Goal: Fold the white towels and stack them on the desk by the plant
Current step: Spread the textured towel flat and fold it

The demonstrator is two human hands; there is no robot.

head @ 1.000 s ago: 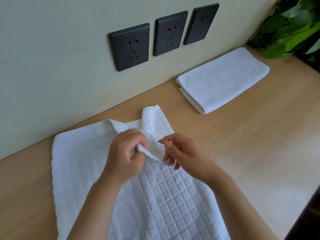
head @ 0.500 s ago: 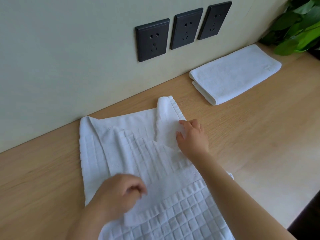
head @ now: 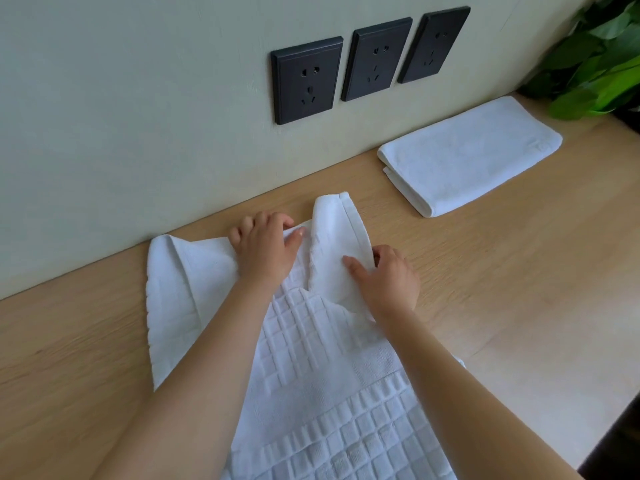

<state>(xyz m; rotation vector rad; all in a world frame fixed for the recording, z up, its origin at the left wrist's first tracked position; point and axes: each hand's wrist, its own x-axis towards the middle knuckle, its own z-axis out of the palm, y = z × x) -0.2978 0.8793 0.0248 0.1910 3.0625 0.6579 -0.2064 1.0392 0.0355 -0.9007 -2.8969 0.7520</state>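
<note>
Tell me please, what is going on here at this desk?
A person is folding a white grid-patterned towel on the wooden desk. The left hand grips its far edge by the wall; the right hand holds a raised flap beside it. A second white towel lies folded further right, near the plant, apart from this one.

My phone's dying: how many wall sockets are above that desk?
3 on the wall: left socket, middle socket, right socket nearest the plant. More may lie outside the view.

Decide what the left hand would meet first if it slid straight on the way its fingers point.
Probably the wall: the left hand, holding the textured towel, points across a desk strip toward it.
</note>
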